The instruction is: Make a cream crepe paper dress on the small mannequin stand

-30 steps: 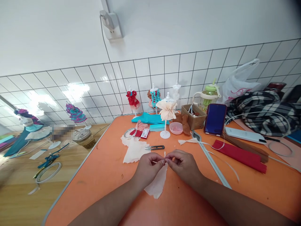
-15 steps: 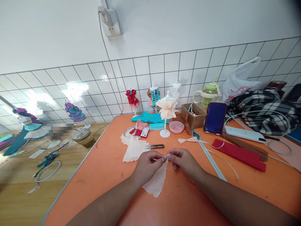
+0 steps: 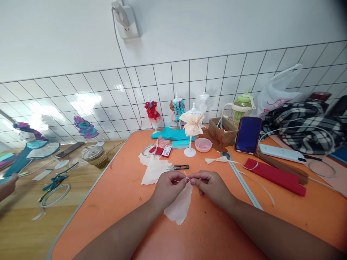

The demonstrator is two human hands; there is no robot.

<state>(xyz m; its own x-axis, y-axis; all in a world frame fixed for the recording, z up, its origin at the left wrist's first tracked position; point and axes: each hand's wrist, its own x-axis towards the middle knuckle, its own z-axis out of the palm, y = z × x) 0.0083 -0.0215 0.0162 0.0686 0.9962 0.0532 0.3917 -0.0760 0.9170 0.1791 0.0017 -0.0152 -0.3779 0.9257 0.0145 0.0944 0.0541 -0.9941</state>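
My left hand and my right hand meet fingertip to fingertip above the orange table. Both are closed in a pinch on a small whitish piece, too small to make out fully. Under the hands is a pale cream sheet of crinkled paper or cloth; whether it joins the pinched piece I cannot tell. Just beyond them lie black thread snips and another cream sheet. Farther back, a small white dress-form stand wears a cream pleated dress.
A pink bowl, a cardboard box and a propped phone stand behind. Red folded material lies right, near a metal strip. At the far left, another person's hand reaches over the wooden table.
My pinched fingertips have shifted slightly left and up, still together. Another person's hand has come into view at the left edge.
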